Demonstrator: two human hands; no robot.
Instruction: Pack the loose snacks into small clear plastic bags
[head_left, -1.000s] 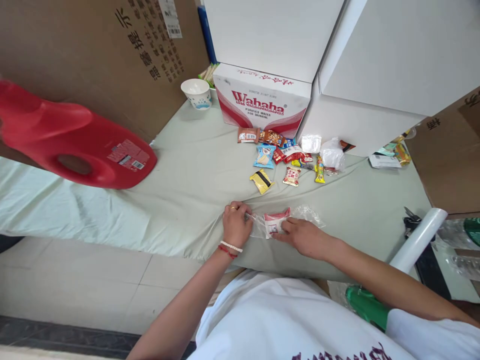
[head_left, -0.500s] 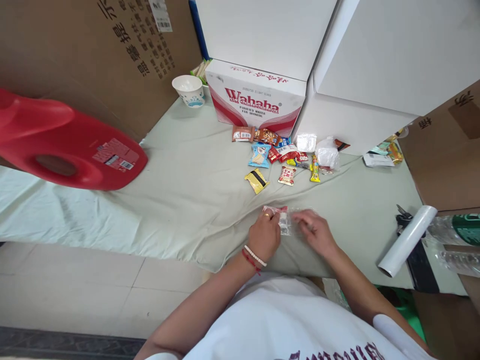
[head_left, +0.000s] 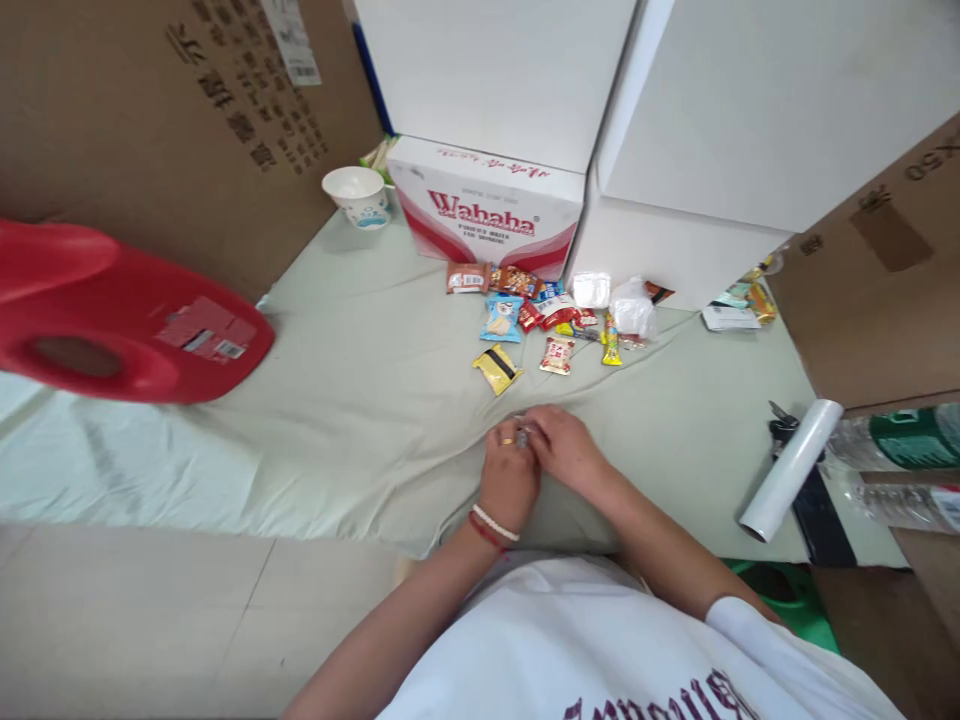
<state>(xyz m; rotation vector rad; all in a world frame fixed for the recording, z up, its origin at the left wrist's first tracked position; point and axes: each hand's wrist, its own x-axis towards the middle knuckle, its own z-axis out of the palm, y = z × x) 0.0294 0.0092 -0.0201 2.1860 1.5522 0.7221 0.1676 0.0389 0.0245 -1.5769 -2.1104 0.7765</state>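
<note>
My left hand [head_left: 510, 475], with a ring and bracelets, is closed near the table's front edge. My right hand [head_left: 568, 447] meets it from the right, fingers curled against the left ones. A bit of crumpled clear plastic wrapper [head_left: 522, 437] shows between the fingers of both hands; most of it is covered. Beyond them lie a yellow snack packet [head_left: 497, 369] and a cream-and-red packet [head_left: 556, 355]. Behind these are a blue snack packet [head_left: 502, 318], a brown packet [head_left: 467, 278], red packets [head_left: 556, 311] and a small yellow tube-shaped packet [head_left: 611, 341].
A red jug [head_left: 142, 340] lies at left, and a paper cup [head_left: 360, 197] stands by the Wahaha box [head_left: 487, 210]. Crumpled white plastic [head_left: 634, 308] sits near the white boxes. On the right are a white roll [head_left: 791, 470], keys [head_left: 783, 420] and plastic bottles [head_left: 904, 438].
My right hand has moved left to meet my left hand. The clear wrapper, spread out between them before, is now bunched up and mostly hidden in the fingers. The camera view has shifted slightly.
</note>
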